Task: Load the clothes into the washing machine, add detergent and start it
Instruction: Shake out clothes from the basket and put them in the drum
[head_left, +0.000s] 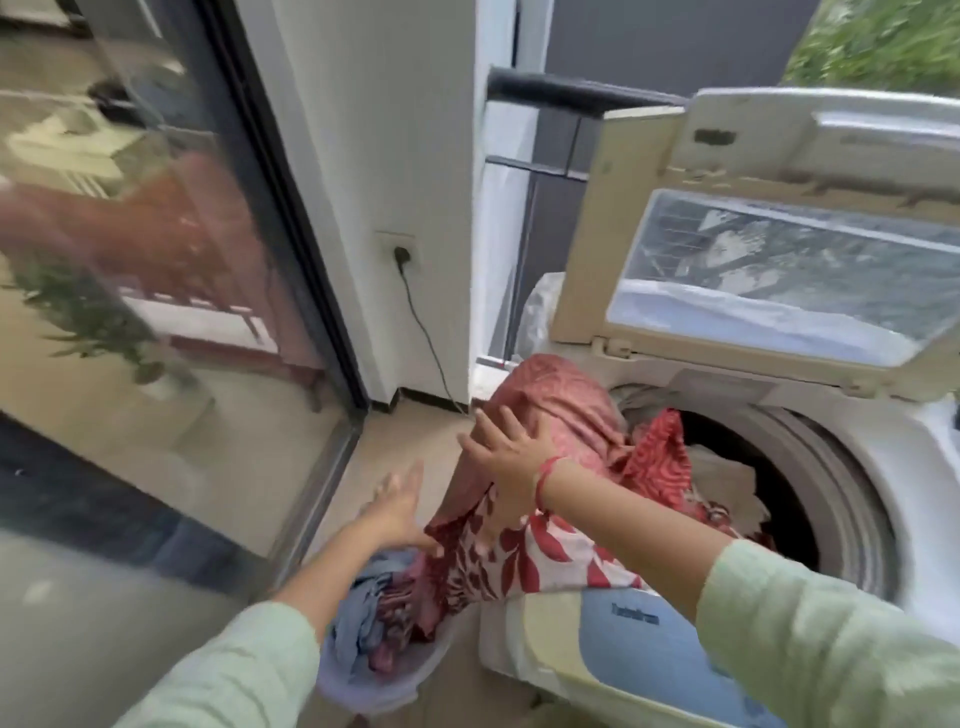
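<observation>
Unreadable lettering (635, 619) on washer panel (654, 670)

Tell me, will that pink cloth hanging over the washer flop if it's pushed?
Probably floppy: the pink cloth droops in folds over the washer rim. Likely light, since the open right hand just presses it. Part hangs outside, so it may slide toward the basket.

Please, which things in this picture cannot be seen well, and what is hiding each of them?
Head view only:
- Drum inside: dark, and covered by clothes; its fill is unclear.
- Laundry basket: mostly buried under blue and red laundry.
- Left hand: motion-blurred; whether its fingers hold the leaf-print cloth is unclear.
- Control panel: partly behind the right sleeve, its label too blurred to read.
</observation>
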